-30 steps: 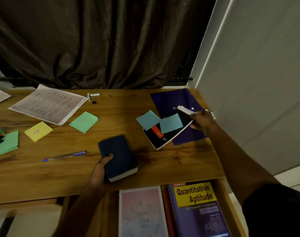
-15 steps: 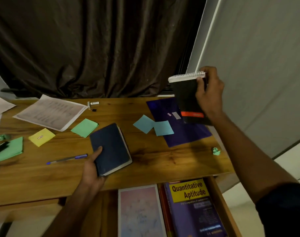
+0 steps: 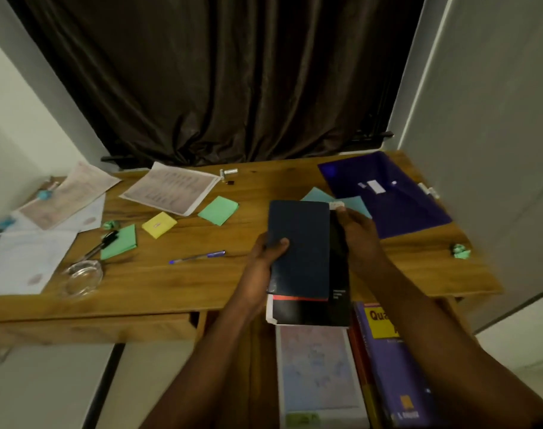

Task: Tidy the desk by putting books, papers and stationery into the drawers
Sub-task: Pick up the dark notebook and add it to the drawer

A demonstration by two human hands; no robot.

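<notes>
You are partway through. The open drawer [image 3: 261,382] already holds a pink-covered book [image 3: 316,373] and a purple book [image 3: 394,366] side by side, but much still lies on the surface [image 3: 202,280] beyond the drawer. Printed sheets [image 3: 171,190], green notes [image 3: 218,210], a yellow note [image 3: 159,224] and a blue pen [image 3: 197,257] sit behind the drawer to its left. A purple folder [image 3: 384,193] and light blue notes [image 3: 353,202] lie behind it, and a crumpled green scrap [image 3: 460,251] lies behind it to the right. Just above the drawer's back end you hold a stack, the dark blue book [image 3: 299,249] on top of the black notebook [image 3: 310,311]. Your left hand [image 3: 264,258] grips the dark blue book's left edge, thumb on the cover and fingers hidden beneath. Your right hand [image 3: 357,236] is curled round the black notebook's right side. Lowering the stack into the drawer looks like the next step.
</notes>
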